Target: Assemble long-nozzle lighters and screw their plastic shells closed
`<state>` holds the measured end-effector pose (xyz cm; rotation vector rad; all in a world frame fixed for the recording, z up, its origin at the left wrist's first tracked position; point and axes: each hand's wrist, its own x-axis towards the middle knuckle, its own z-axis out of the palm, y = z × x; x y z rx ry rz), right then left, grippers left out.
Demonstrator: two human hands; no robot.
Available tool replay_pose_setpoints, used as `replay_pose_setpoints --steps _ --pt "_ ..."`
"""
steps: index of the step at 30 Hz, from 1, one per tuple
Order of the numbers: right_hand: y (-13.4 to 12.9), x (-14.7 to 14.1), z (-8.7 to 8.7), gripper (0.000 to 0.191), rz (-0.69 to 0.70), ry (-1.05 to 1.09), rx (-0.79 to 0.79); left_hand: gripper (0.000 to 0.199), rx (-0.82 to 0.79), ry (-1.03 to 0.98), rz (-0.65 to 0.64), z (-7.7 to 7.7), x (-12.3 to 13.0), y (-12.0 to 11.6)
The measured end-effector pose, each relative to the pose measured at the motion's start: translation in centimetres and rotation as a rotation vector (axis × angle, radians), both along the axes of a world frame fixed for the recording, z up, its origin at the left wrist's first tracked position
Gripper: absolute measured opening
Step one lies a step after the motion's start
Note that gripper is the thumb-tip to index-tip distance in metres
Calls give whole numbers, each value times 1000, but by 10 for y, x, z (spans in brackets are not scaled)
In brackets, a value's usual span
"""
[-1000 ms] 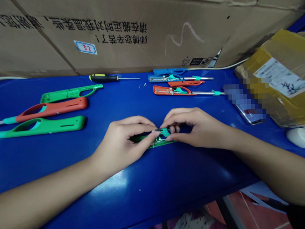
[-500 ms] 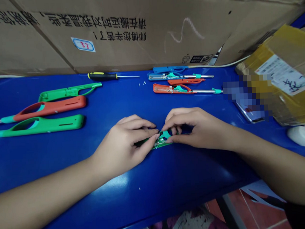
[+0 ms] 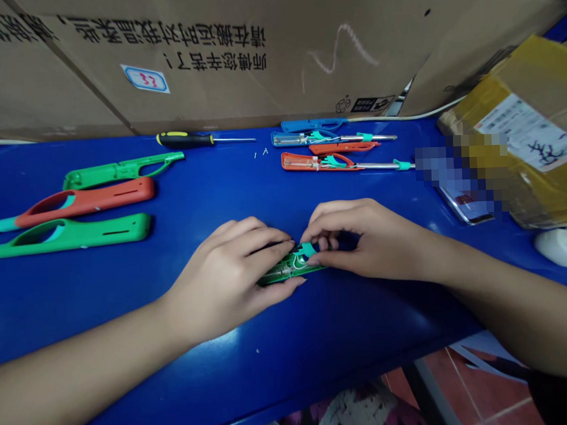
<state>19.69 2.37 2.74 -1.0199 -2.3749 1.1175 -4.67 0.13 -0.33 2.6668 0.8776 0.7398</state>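
On the blue table [image 3: 362, 321], both forearms come in from the two sides and meet near the middle. The left hand [image 3: 225, 270], palm down, covers one end of the open green casing [image 3: 276, 276]; its fingers are at the far edge and its thumb is at the near edge, with the casing between them. The casing lies with its long axis from side to side, leading toward the right hand [image 3: 372, 234], which is bent inward. There, thumb and forefinger pinch the small teal part [image 3: 308, 249] (nearer to these fingertips than to the left ones, I think)
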Motion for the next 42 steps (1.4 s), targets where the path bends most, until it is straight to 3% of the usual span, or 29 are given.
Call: replay_pose_setpoints --steps 12,19,31,37,42 --pt "1 0 4 12 25 -7 16 22 -28 -39 -13 -2 -1 1" --pt "0 -1 1 13 -8 -21 69 29 22 -40 -18 -6 -1 1" --pt "0 -2 1 13 -66 -22 1 32 12 -43 -30 -6 1 2" --pt "0 9 13 31 -24 -44 -89 34 104 52 -27 -4 0 0" --pt "2 13 17 10 10 -116 -24 33 153 93 -17 -4 1 -2"
